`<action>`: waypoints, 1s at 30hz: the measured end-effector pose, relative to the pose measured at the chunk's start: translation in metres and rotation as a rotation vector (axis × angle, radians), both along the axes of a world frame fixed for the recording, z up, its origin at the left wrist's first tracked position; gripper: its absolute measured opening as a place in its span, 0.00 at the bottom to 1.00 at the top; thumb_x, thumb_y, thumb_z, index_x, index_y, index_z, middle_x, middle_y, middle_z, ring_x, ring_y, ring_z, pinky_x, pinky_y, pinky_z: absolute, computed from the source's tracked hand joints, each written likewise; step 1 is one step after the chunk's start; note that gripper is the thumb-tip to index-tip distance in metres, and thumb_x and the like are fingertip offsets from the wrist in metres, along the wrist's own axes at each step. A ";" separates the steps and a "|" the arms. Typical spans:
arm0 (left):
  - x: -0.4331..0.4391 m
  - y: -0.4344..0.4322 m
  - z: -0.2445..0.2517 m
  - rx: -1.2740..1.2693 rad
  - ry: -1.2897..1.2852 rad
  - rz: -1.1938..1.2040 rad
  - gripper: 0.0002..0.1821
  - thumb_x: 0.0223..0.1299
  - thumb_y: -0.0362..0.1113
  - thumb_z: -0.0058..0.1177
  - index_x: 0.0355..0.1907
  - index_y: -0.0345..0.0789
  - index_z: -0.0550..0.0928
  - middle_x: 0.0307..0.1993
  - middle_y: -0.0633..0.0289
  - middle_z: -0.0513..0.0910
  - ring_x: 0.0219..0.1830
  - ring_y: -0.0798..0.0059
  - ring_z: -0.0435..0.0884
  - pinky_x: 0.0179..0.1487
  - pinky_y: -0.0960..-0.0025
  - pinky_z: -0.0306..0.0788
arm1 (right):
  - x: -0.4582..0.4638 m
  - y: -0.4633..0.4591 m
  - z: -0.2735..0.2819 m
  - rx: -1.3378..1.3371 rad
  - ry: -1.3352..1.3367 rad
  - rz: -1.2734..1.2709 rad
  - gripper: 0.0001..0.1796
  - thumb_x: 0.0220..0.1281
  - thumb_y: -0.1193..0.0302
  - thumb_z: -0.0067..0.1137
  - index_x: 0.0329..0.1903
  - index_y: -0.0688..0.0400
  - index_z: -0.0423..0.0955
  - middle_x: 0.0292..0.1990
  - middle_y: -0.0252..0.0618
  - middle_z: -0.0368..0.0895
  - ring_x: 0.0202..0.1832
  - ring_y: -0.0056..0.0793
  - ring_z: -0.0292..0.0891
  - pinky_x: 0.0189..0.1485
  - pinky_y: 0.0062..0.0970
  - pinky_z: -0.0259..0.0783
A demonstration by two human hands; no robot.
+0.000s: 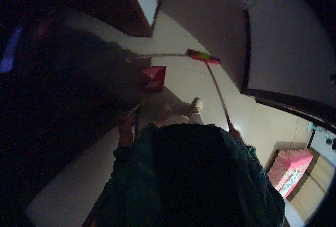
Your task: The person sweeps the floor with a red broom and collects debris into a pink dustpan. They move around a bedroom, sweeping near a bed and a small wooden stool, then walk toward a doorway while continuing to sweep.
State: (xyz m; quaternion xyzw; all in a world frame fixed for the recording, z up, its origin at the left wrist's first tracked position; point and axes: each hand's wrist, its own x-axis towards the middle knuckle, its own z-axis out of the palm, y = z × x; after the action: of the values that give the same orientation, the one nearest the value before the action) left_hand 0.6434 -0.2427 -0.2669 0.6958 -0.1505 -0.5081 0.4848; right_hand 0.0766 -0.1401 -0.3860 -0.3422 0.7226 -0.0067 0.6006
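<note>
The light is dim. My right hand (pixel 236 134) grips the handle (pixel 219 95) of a broom. Its red and green head (pixel 204 57) rests on the pale floor ahead, beside a dark-framed panel. On the left, my left hand (pixel 126 129) is closed around a thin stick (pixel 135 107) that slants up toward a red dustpan (pixel 154 79). Shadow hides where stick and dustpan meet. The dustpan lies left of the broom head, apart from it. A second pale rod (pixel 162 55) runs sideways to the broom head; its left end fades into darkness.
Dark furniture (pixel 122 20) stands at the top. A large pale panel with a dark frame (pixel 246 88) borders the right side. A pink box-like thing with a ruffled edge (pixel 291 167) sits at lower right. My shoe (pixel 196 105) is on the floor (pixel 182 82). Deep shadow covers the left.
</note>
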 end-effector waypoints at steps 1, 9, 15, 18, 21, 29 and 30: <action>0.001 0.000 -0.003 -0.004 0.004 0.003 0.18 0.54 0.26 0.57 0.49 0.37 0.73 0.36 0.64 0.78 0.43 0.72 0.79 0.46 0.68 0.75 | 0.002 -0.035 -0.006 -0.091 -0.081 -0.054 0.35 0.60 0.73 0.51 0.71 0.48 0.55 0.19 0.29 0.69 0.18 0.25 0.65 0.21 0.29 0.66; -0.008 -0.017 -0.010 -0.002 0.048 0.043 0.18 0.56 0.28 0.58 0.49 0.37 0.73 0.38 0.63 0.78 0.44 0.71 0.79 0.46 0.68 0.76 | 0.035 -0.213 0.068 -0.298 0.132 0.405 0.39 0.58 0.77 0.52 0.72 0.53 0.50 0.19 0.38 0.69 0.18 0.27 0.67 0.21 0.30 0.68; -0.030 -0.029 -0.033 0.026 0.119 -0.009 0.18 0.56 0.29 0.58 0.50 0.37 0.73 0.40 0.62 0.78 0.45 0.70 0.80 0.46 0.67 0.76 | 0.051 -0.264 0.074 -0.555 -0.061 0.660 0.35 0.56 0.75 0.52 0.69 0.53 0.56 0.49 0.59 0.76 0.51 0.47 0.76 0.51 0.38 0.73; -0.059 -0.043 -0.047 0.019 0.159 -0.062 0.18 0.57 0.30 0.59 0.50 0.37 0.73 0.40 0.61 0.78 0.46 0.70 0.80 0.46 0.67 0.76 | 0.089 -0.339 0.041 -0.628 0.180 1.021 0.31 0.59 0.68 0.56 0.66 0.50 0.62 0.39 0.54 0.80 0.40 0.49 0.79 0.42 0.45 0.74; -0.084 -0.047 -0.046 0.032 0.163 -0.058 0.18 0.57 0.31 0.59 0.50 0.37 0.73 0.41 0.61 0.78 0.46 0.70 0.80 0.46 0.67 0.76 | 0.138 -0.432 0.027 -0.522 0.099 1.071 0.27 0.59 0.64 0.55 0.62 0.51 0.66 0.37 0.52 0.80 0.38 0.51 0.78 0.41 0.46 0.74; -0.136 -0.049 -0.021 0.183 0.065 0.046 0.18 0.59 0.32 0.60 0.50 0.38 0.73 0.43 0.60 0.78 0.47 0.69 0.80 0.46 0.66 0.77 | 0.114 -0.567 -0.013 -0.617 0.253 1.090 0.17 0.65 0.64 0.46 0.55 0.49 0.73 0.35 0.49 0.81 0.34 0.48 0.78 0.36 0.46 0.72; -0.145 -0.051 -0.021 0.189 0.034 0.048 0.18 0.59 0.33 0.60 0.50 0.38 0.73 0.43 0.60 0.78 0.47 0.69 0.80 0.46 0.66 0.77 | 0.078 -0.562 -0.025 -0.537 0.260 1.078 0.17 0.66 0.63 0.45 0.56 0.48 0.71 0.36 0.49 0.81 0.35 0.48 0.78 0.37 0.47 0.72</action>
State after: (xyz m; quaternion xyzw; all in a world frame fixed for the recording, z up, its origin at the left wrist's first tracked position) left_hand 0.4985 -0.2938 -0.2874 0.7330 -0.0769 -0.5202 0.4315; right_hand 0.1546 -0.7019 -0.4109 -0.7966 0.4882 0.1581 0.3195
